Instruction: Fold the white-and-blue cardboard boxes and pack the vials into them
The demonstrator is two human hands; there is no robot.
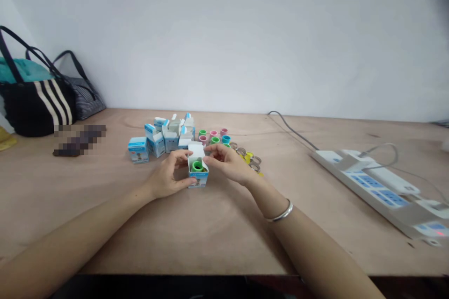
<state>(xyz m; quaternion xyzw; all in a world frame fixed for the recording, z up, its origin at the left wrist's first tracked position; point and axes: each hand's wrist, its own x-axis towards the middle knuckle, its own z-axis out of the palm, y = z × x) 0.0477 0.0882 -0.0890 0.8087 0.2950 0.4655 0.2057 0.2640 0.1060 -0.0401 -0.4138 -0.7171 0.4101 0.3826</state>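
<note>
Just below the middle of the frame we see a small blue-and-white box (198,176) standing upright on the wooden table (210,229), its top flap open and tilted back. A green roll (197,166) sits inside its mouth. The left hand (167,178) wraps the box's left side, with curled fingers and thumb grasping the cardboard. The right hand (228,163) comes in from the other side and its fingertips pinch the box's upper right edge by the flap. A silver bangle (281,215) circles that wrist lower in the frame. Just behind the held box lies a cluster of similar boxes (164,139), several with flaps open. To their right stand loose rolls (214,136) in pink, green and blue. Right of the right hand we make out a few small rings and yellow bits (249,159), too small to tell apart. At the right edge a white power strip (379,187) lies at a slant, and a grey cable (291,131) runs back toward the wall. At the far left a black striped bag (35,100) stands against a grey bag (83,92), with a blurred-out object (79,140) in front of them.
</note>
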